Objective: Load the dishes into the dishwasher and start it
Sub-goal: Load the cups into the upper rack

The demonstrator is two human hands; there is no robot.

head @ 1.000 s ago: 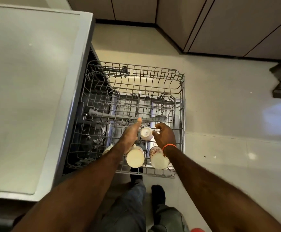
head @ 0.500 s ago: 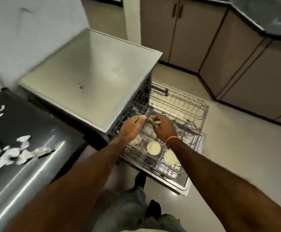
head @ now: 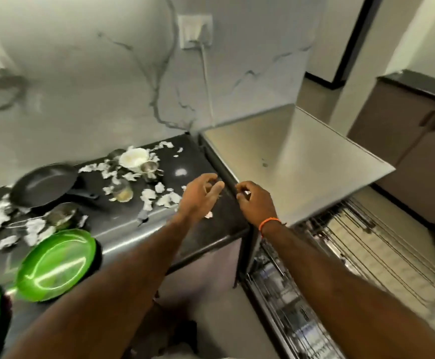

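Two hands, empty: my left hand [head: 200, 196] hangs over the dark counter [head: 123, 224] with its fingers [head: 215, 189] loosely spread and curled; my right hand [head: 256, 203] hangs at the seam beside the steel dishwasher top [head: 302, 161], fingers curled inward, pinching nothing that I can see.
Far left of my fingers: green plate [head: 56, 265] at the counter's near edge, a second green thing cut off by the frame.
Left of my fingers: black pan [head: 44, 183], small steel bowl [head: 62, 215], glass [head: 122, 191], white bowl [head: 133, 157] and steel cup [head: 150, 168], all among torn white scraps.
Right of and below my fingers: open rack [head: 366, 255], blurred; I cannot tell what sits in it.
Step in hand, as I judge it: fetch the next dish.
Doing it well: I take the nearest piece, shake off scraps, grip by the rim, one item per hand.
Changed since half a second ago: both hands have left the rack and come up to counter height; my view has swung left onto the dirty dishes.
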